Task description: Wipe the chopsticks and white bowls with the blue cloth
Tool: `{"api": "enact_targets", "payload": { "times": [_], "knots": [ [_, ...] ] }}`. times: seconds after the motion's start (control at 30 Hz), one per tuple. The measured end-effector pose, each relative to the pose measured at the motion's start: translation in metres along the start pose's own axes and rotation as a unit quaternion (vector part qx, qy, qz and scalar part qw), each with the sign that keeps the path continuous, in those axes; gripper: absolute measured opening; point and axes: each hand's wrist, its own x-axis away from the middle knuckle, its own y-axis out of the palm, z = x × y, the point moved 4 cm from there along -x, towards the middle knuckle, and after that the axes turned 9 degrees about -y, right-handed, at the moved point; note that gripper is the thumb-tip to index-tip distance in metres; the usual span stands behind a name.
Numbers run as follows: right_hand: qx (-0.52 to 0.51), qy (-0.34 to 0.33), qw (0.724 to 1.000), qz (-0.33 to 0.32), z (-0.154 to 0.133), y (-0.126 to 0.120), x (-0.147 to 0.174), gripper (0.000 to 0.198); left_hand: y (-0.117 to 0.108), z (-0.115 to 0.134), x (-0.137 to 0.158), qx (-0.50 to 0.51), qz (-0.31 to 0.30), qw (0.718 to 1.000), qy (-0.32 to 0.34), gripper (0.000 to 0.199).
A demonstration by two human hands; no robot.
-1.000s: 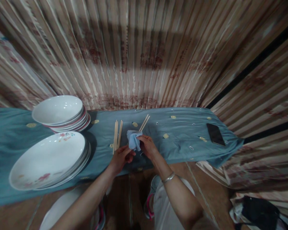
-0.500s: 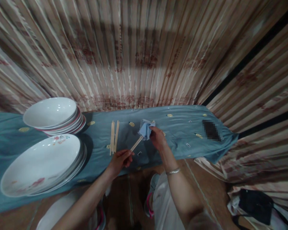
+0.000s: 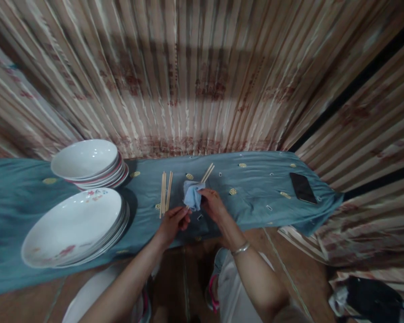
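My left hand (image 3: 174, 223) pinches the near ends of a pair of chopsticks (image 3: 208, 173), which slant up and away to the right. Wrapped around their lower part is a light blue cloth (image 3: 192, 196), gripped by my right hand (image 3: 213, 204). The far tips stick out bare beyond the cloth, and the middle is hidden under it. Just left of the cloth, several more chopsticks (image 3: 166, 194) lie side by side on the blue tablecloth (image 3: 252, 193).
At the left stand a stack of white bowls (image 3: 87, 161) and, nearer me, a stack of flowered plates (image 3: 74, 229). A dark phone (image 3: 303, 187) lies near the right end. A pleated curtain (image 3: 202, 80) hangs behind the table. A black bag (image 3: 373, 298) is at lower right.
My right hand has slid the cloth down along the chopsticks toward my left hand, baring their far tips. The view has shifted slightly, moving the scene right.
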Motion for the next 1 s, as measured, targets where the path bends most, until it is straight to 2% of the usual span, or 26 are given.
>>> {"api": "enact_targets", "payload": {
  "times": [0.13, 0.23, 0.4, 0.53, 0.63, 0.7, 0.83, 1.0],
  "knots": [
    [0.029, 0.051, 0.997, -0.045, 0.019, 0.017, 0.015, 0.017, -0.001, 0.004, 0.000, 0.018, 0.014, 0.999, 0.032, 0.036],
    [0.037, 0.062, 0.996, -0.055, 0.025, 0.021, 0.020, 0.019, -0.001, 0.005, 0.000, 0.019, 0.024, 0.999, 0.039, 0.036],
    [0.037, 0.046, 0.998, -0.021, 0.011, 0.014, 0.016, 0.015, -0.001, 0.008, 0.000, -0.049, 0.012, 0.999, 0.018, 0.042],
    [0.032, 0.037, 0.999, -0.014, -0.003, 0.007, 0.016, 0.013, -0.011, 0.027, 0.002, -0.078, 0.060, 0.993, 0.068, 0.042],
    [0.064, 0.085, 0.993, -0.055, 0.000, 0.007, 0.024, 0.013, -0.018, 0.041, 0.004, -0.022, 0.121, 0.986, 0.109, 0.037],
    [0.086, 0.108, 0.986, -0.092, 0.003, 0.009, 0.031, 0.013, -0.018, 0.045, 0.004, 0.006, 0.136, 0.984, 0.118, 0.040],
    [0.117, 0.132, 0.973, -0.151, 0.006, 0.015, 0.043, 0.015, -0.011, 0.040, -0.002, 0.043, 0.121, 0.988, 0.086, 0.042],
    [0.162, 0.149, 0.953, -0.207, 0.003, 0.018, 0.049, 0.019, -0.007, 0.037, -0.005, 0.023, 0.117, 0.991, 0.061, 0.036]
  ]
}}
